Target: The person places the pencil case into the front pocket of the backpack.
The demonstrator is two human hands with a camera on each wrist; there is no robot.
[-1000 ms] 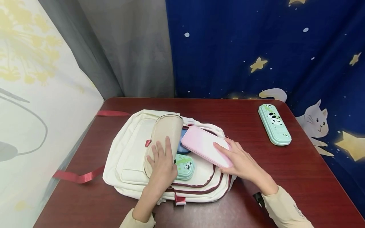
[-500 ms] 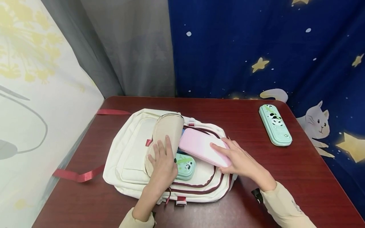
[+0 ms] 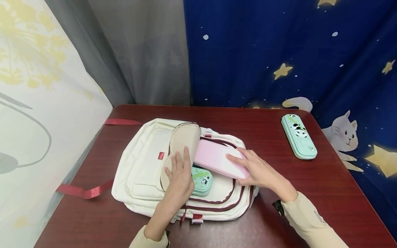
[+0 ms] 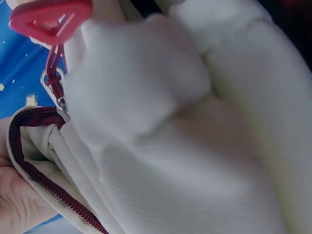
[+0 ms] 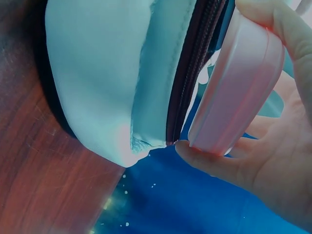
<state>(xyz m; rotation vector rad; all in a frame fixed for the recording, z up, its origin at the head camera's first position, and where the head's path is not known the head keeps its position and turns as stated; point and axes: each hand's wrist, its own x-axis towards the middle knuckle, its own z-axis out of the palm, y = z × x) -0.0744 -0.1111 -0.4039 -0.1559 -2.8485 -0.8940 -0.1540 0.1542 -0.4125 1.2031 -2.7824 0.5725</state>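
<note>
White backpack (image 3: 145,172) lies flat on the red-brown table (image 3: 310,193), main compartment unzipped. Left hand (image 3: 178,179) holds the beige flap (image 3: 183,141) of the opening folded back, fingers laid fairly straight against the fabric, thumb hidden; how firmly it grips cannot be told. Right hand (image 3: 257,168) grips the pink pencil case (image 3: 217,158) at its near end: the right wrist view shows the thumb (image 5: 214,161) under the case and a finger (image 5: 287,29) curled over its top edge. Compared with a second ago, the pink case sits further left, its far end now tucked against the flap at the mouth of the opening, and the right hand has followed it in. A green panda case (image 3: 201,181) shows partly inside the bag beside the left hand, unchanged. A second green panda case (image 3: 298,136) rests well apart at the table's right, unmoved.
</note>
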